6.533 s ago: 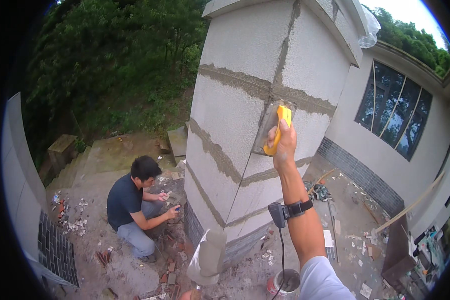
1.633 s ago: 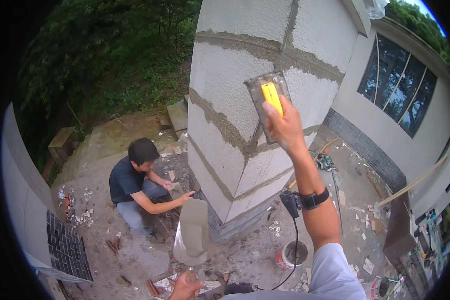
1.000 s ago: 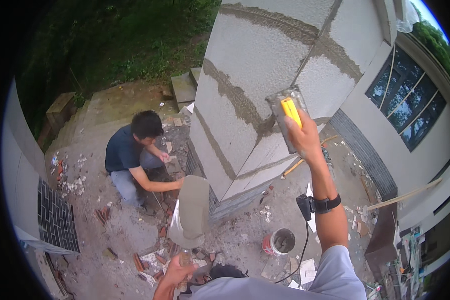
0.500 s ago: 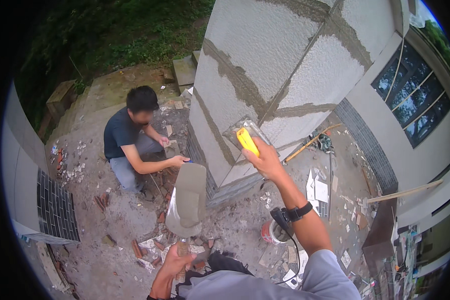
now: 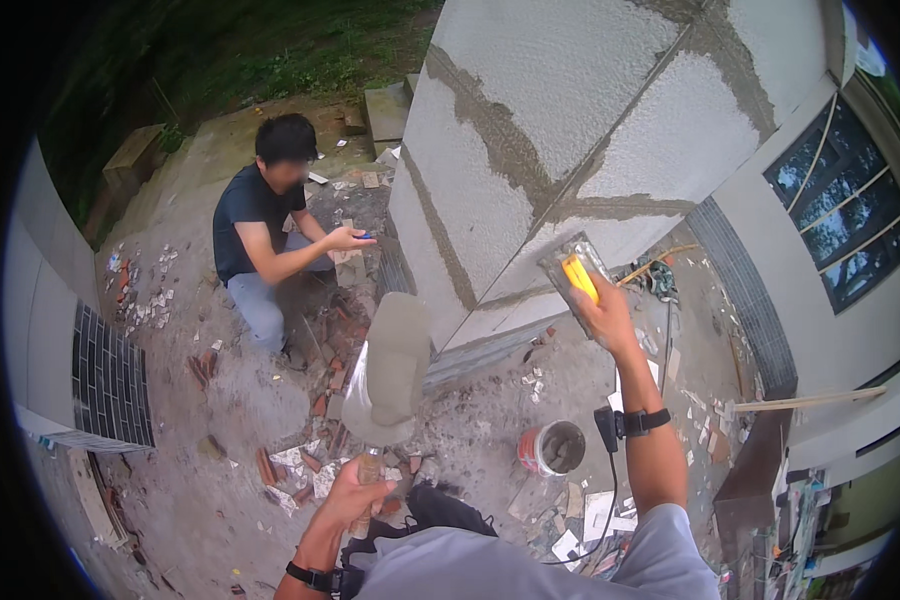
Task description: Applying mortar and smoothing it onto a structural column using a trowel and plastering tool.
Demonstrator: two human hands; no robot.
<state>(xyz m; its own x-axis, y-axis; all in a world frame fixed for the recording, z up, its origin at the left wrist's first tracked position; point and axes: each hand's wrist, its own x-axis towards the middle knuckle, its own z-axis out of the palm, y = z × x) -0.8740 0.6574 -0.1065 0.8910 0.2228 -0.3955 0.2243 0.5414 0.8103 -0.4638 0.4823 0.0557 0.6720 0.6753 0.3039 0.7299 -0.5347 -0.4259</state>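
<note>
My left hand (image 5: 355, 497) is closed round the wooden handle of a large trowel (image 5: 355, 400). Wet grey mortar (image 5: 398, 365) covers most of its broad blade. My right hand (image 5: 607, 315) grips the yellow handle of a plastering float (image 5: 555, 262), its flat plate turned toward the lower right face of the pillar (image 5: 610, 45). Whether the plate touches that face I cannot tell. Rough pale panels cover the pillar, with darker mortar bands along their joints and down the corner.
A person (image 5: 255, 225) crouches left of the pillar, a small blue item in one hand. A bucket (image 5: 545, 455) with grey mortar stands on the ground below my right arm. Broken tiles and brick pieces (image 5: 267, 466) litter the ground. A barred window (image 5: 845, 195) is at right.
My right hand has moved the float right and slightly down, off the left face past the corner. The loaded trowel has shifted slightly right. The crouching person's outstretched hand has risen away from the trowel.
</note>
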